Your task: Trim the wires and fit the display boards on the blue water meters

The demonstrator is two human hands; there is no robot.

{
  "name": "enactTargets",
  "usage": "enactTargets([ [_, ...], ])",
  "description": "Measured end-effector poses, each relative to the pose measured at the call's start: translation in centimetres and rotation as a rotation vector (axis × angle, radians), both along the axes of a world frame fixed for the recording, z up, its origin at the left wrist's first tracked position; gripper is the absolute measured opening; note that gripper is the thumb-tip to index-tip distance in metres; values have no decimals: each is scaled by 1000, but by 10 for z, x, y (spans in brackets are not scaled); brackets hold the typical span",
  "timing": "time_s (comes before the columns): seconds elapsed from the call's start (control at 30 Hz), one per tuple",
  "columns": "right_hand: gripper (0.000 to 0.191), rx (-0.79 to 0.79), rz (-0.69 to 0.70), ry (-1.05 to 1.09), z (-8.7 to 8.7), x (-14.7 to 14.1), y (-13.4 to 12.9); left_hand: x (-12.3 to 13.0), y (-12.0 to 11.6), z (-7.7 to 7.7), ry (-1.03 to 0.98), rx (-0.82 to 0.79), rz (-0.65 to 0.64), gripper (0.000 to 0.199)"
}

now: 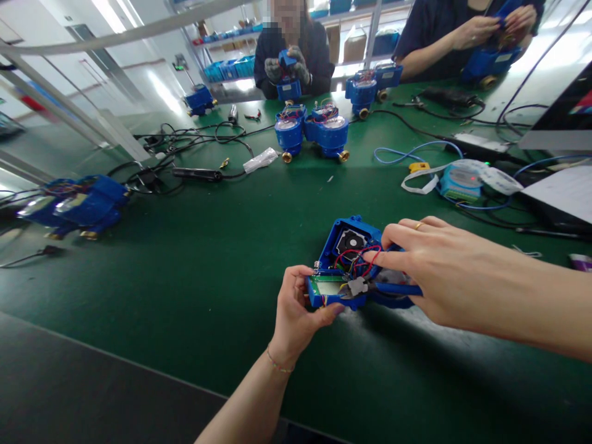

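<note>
A blue water meter (327, 242) lies opened up at the right of centre, with red and dark wires and a round black part showing inside its housing. My left hand (296, 308) grips the blue display cover (315, 301) by its edges, thumb below and fingers above; a green circuit board with a pale screen sits in it. In my right hand (411, 259) are blue-handled cutting pliers (393, 288), their metal jaws over the cover's right part. The right index finger reaches in among the red wires. The hand hides part of the meter's body.
Several blue meters (330, 132) with brass fittings stand at the back, and more (87, 203) at the left. Black cables (194, 139) tangle at the back left. A light-blue device (462, 179) with a blue cable lies right. Two people work across the green table (185, 277).
</note>
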State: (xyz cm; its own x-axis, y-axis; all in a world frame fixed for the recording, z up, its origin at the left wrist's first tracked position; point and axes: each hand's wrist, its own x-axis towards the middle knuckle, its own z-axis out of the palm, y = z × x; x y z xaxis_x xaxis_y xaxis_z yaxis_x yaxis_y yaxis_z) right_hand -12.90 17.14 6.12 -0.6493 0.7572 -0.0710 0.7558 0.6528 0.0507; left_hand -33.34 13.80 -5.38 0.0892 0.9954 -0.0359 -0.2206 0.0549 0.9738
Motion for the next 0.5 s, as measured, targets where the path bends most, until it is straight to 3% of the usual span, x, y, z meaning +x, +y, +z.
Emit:
enactTargets([
  [0.5, 29, -134, 11, -14, 1, -1, 8, 4, 0, -2, -90, -4, 17, 56],
])
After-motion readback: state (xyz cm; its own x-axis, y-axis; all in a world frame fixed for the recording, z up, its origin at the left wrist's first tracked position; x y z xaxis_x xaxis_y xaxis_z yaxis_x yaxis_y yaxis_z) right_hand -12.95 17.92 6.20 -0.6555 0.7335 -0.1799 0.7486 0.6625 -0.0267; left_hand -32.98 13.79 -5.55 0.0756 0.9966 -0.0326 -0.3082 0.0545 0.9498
